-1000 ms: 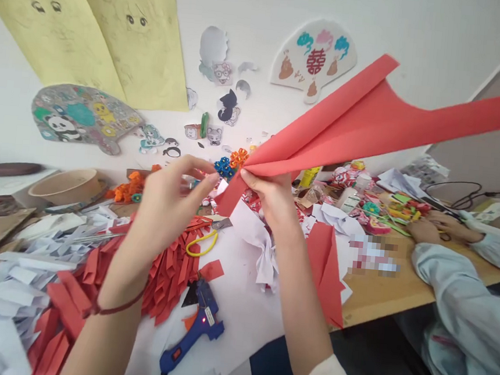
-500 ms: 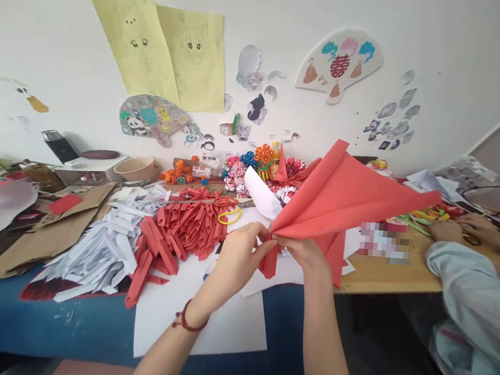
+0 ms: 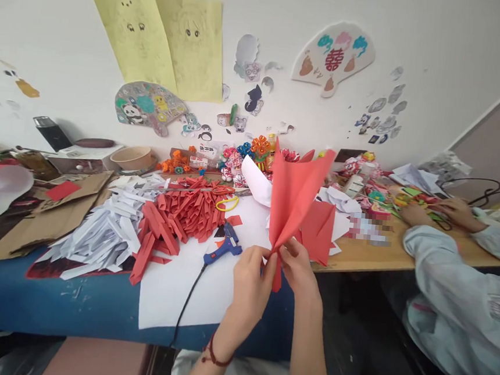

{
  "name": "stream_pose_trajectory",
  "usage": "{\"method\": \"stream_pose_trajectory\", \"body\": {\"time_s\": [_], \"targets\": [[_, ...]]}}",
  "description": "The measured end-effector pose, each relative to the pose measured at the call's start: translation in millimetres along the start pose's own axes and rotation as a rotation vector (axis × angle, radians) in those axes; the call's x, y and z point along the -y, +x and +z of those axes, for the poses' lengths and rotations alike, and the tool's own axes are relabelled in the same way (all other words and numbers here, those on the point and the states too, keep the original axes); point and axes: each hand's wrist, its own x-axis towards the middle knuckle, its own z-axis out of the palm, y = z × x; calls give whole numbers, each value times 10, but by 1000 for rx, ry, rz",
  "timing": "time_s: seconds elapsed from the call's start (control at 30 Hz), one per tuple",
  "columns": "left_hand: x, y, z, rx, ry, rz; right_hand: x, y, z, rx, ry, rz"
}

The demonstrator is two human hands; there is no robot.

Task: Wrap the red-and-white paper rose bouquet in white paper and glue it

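A sheet of red paper [image 3: 295,197] stands upright between my hands, gathered to a narrow neck low down and fanning out above. My left hand [image 3: 253,278] pinches the neck from the left, a dark red cord bracelet [image 3: 216,355] on its wrist. From the right, the fingers of my right hand [image 3: 298,267] press on the same gathered spot. A short red tail pokes out beneath my fingers. Behind it, another red paper piece [image 3: 321,231] rests on the table. Left of my hands, a blue glue gun [image 3: 226,245] lies on a white sheet [image 3: 170,303].
Piles of folded white paper strips [image 3: 101,233] and folded red paper pieces [image 3: 196,206] spread to the left, by cardboard [image 3: 22,235]. Paper flowers [image 3: 260,146] stand along the wall. At the right, a co-worker's hands [image 3: 460,213] handle colourful strips. A black cord [image 3: 188,296] trails off the table's front.
The red paper has swung from leaning far right to upright, its spread narrower. My hands have come lower in view, and the glue gun is now uncovered.
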Motion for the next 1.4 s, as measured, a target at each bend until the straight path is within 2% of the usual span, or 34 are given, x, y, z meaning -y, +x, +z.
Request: {"method": "stream_pose_trajectory", "body": {"time_s": [0.07, 0.17, 0.27, 0.37, 0.53, 0.73, 0.93, 1.07, 1.23, 1.4], "targets": [[-2, -2, 33, -3, -13, -9, -39, -16, 4, -113, 3, -28], [4, 57, 21, 118, -233, -106, -74, -4, -3, -164, 57, 1], [29, 150, -28, 189, -435, -193, -79, 29, 1, -120, 80, 55], [82, 224, -51, 201, -506, -256, -78, 59, 32, -76, 89, 87], [213, 268, -1, 204, -672, -411, -98, 76, 65, -117, 70, 73], [285, 308, 72, 222, -711, -484, -67, 74, 48, -44, -1, 97], [280, 330, 127, 202, -757, -459, -52, 56, 39, -11, 2, 90], [277, 324, 111, 144, -603, -372, -89, 43, -5, 6, 12, 65], [206, 272, 71, 116, -330, -243, -147, 32, -69, -133, -3, -27], [152, 232, 144, 168, -296, -143, -181, 5, -164, -292, -131, -153]]}}
